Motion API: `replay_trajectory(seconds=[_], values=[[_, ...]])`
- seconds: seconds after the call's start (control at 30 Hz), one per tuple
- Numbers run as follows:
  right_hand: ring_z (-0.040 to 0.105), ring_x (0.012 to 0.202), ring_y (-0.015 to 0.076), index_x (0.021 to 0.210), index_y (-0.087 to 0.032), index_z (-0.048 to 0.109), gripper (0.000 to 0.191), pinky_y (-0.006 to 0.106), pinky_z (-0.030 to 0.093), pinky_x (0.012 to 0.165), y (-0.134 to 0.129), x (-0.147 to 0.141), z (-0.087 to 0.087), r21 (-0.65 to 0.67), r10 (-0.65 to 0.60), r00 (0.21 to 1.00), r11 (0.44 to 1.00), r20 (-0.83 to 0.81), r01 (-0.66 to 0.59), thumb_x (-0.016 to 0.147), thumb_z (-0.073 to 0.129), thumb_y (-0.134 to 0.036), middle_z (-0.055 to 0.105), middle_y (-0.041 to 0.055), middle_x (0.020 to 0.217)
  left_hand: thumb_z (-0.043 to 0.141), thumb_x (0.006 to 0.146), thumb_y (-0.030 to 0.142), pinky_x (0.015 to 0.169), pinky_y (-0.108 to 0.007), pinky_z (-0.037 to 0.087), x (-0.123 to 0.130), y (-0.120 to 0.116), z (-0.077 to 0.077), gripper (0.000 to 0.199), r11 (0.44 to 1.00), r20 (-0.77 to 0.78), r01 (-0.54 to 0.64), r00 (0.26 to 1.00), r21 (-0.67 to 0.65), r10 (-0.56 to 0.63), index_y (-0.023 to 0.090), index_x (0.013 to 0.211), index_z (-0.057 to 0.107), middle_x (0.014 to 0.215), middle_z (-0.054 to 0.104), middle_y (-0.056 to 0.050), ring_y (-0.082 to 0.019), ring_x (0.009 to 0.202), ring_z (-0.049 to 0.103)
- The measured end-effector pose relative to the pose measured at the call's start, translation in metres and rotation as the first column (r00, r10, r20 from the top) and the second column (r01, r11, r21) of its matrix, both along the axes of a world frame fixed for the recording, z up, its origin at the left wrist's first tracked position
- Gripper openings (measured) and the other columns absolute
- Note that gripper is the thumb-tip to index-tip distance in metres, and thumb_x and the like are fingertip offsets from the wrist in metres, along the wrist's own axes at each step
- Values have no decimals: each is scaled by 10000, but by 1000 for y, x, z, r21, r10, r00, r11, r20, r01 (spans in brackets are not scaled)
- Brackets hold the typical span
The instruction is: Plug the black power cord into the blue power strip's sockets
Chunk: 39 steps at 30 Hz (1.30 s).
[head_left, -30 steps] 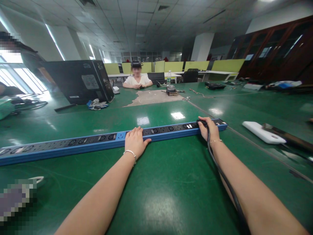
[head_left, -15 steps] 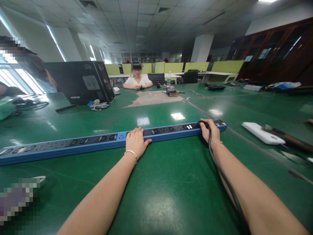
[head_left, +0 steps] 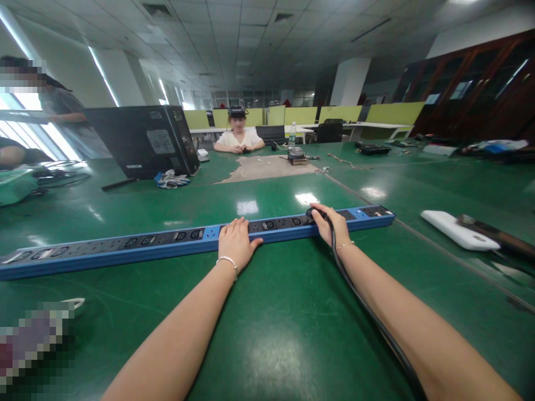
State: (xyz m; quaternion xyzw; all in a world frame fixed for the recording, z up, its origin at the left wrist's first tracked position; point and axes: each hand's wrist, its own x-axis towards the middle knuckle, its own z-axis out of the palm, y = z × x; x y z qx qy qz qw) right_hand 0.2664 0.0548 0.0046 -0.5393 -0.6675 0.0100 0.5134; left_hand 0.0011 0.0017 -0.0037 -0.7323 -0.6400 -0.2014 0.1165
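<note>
A long blue power strip (head_left: 125, 257) with black sockets lies across the green table. My left hand (head_left: 237, 239) holds it near the middle, fingers laid together over the top and thumb out along the front edge. To the right, my right hand (head_left: 332, 225) grips a black power plug (head_left: 311, 214) right at the sockets. Whether its pins are in a socket is hidden by the plug and fingers. From the plug a black cord (head_left: 359, 295) runs down along my right forearm and out of view.
On the right lie a white device (head_left: 457, 229) and a dark bar (head_left: 497, 234). A black computer case (head_left: 144, 142) and gloves (head_left: 172, 179) stand back left. A person (head_left: 239, 136) sits across the table, another (head_left: 62, 106) is at left. A blurred item (head_left: 33, 340) lies front left.
My right hand has moved left along the power strip with the plug, away from its right end. My left hand stays on the strip. The whole view has shifted slightly.
</note>
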Motion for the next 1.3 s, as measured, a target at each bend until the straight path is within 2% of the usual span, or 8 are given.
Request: replay_trajectory(seconds=[0.2, 0.43, 0.6, 0.77, 0.83, 1.0, 1.17, 1.3], values=[[657, 823, 195, 995, -271, 678, 294, 427, 376, 1007, -7, -6, 1, -32, -65, 982, 997, 175, 71, 831, 450, -357, 721, 7, 829, 497, 799, 523, 1045, -419, 265, 0, 0, -1, 597, 1000, 11, 3, 1000, 4, -3, 134, 1251, 465, 1335, 493, -148, -275, 1269, 392], [650, 928, 200, 1089, -263, 643, 321, 426, 392, 999, -18, -13, -3, -10, -55, 947, 998, 317, 61, 844, 438, -297, 682, 28, 1062, 506, 795, 517, 1051, -423, 259, 1, 0, 0, 598, 1000, 18, 2, 1000, 0, -2, 141, 1258, 459, 1342, 486, -145, -276, 1283, 377], [650, 930, 234, 1092, -273, 645, 328, 380, 505, 834, -18, -13, -3, -84, -49, 972, 994, 232, 70, 842, 444, -343, 668, 39, 1094, 515, 792, 511, 1046, -423, 266, 1, -1, 0, 598, 1000, 19, 3, 1000, 5, -3, 122, 1244, 469, 1336, 491, -154, -282, 1274, 387], [617, 1008, 201, 1061, -195, 653, 350, 338, 462, 914, -11, -16, 2, 61, -41, 986, 997, -159, 51, 853, 433, -370, 678, 61, 1067, 522, 786, 519, 1038, -416, 268, 0, 1, -3, 595, 999, 33, 11, 999, 30, -12, 131, 1234, 474, 1323, 505, -147, -277, 1257, 407], [609, 1018, 196, 1039, -184, 660, 354, 335, 447, 935, -11, -26, 5, 75, 30, 973, 997, -227, -13, 846, 450, -393, 677, 63, 1065, 535, 778, 518, 1037, -409, 272, 0, 2, -3, 591, 999, 47, 8, 999, 34, -9, 135, 1225, 479, 1318, 512, -142, -275, 1252, 414], [615, 993, 188, 1040, -237, 658, 314, 365, 424, 956, -22, -81, 8, -56, 250, 953, 963, -172, -262, 841, 471, -393, 675, 32, 1075, 597, 729, 513, 1019, -386, 302, 1, 3, -1, 671, 999, 97, -28, 995, 26, 25, 113, 1246, 446, 1267, 548, -162, -271, 1227, 446], [614, 999, 186, 1003, -294, 660, 244, 506, 195, 1085, -29, -132, 10, -127, 256, 961, 955, -102, -267, 856, 468, -328, 689, -14, 1037, 612, 714, 468, 1008, -380, 319, 2, 2, 1, 691, 999, 140, -38, 990, 37, 32, 87, 1258, 420, 1226, 573, -171, -270, 1211, 462], [619, 990, 194, 1025, -298, 657, 260, 491, 264, 1061, -27, -149, 13, -179, 190, 979, 963, -70, -199, 861, 456, -313, 684, -3, 1053, 577, 731, 400, 1008, -378, 320, 2, 2, 1, 632, 999, 160, -26, 987, 44, 19, 78, 1253, 425, 1219, 578, -175, -262, 1214, 460]])
